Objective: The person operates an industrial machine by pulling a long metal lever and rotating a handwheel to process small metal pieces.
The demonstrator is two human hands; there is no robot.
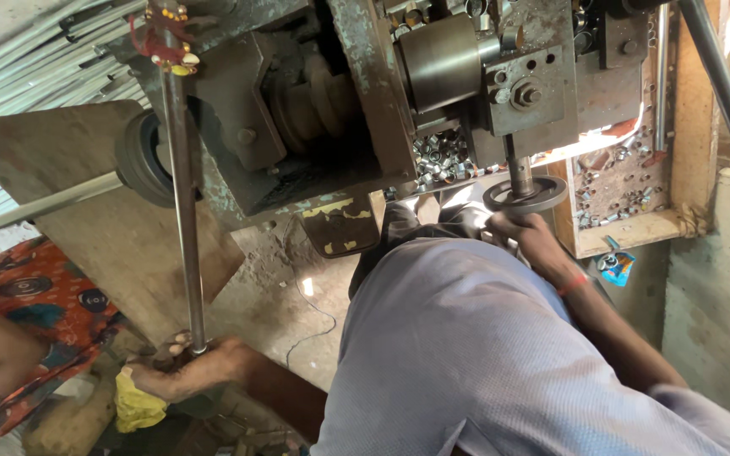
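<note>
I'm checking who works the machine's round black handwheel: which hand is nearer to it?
Right. The right hand touches the handwheel from just below it, while the left hand is far off, gripping the lower end of the long metal rod.

Left hand (181, 369) grips a steel rod (182, 194) (upright), right hand (524, 232) on handwheel (524, 195).

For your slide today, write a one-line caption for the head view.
Left hand grips a long steel lever; right hand holds a handwheel on a worn machine.
</note>
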